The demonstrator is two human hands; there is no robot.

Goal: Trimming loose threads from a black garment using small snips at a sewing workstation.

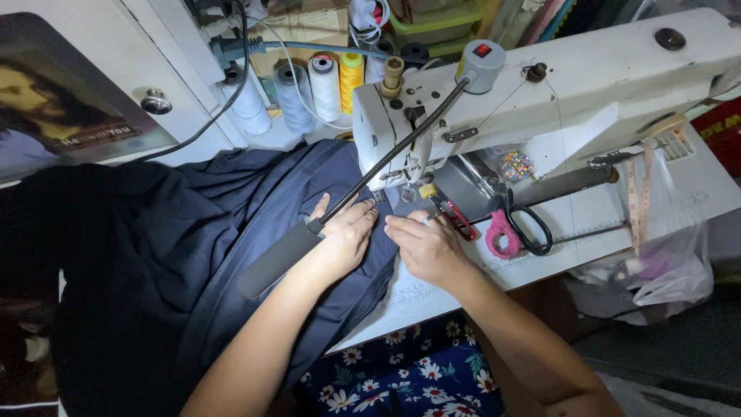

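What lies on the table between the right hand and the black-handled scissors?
In the head view, small red-handled snips lie on the table just right of the right hand, with a pink wrapped scissor loop beyond them, beside the black-handled scissors.

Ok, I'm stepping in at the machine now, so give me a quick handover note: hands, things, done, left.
Left hand: flat on the navy fabric, left of the needle.
Right hand: fingertips pressing the fabric edge in front of the presser foot.
Fabric lies under the sewing machine, bulk spread left.
Scissors and red clippers lie right of the hands.
Done: fabric positioned at the foot.
Left: cannot tell how much seam remains.
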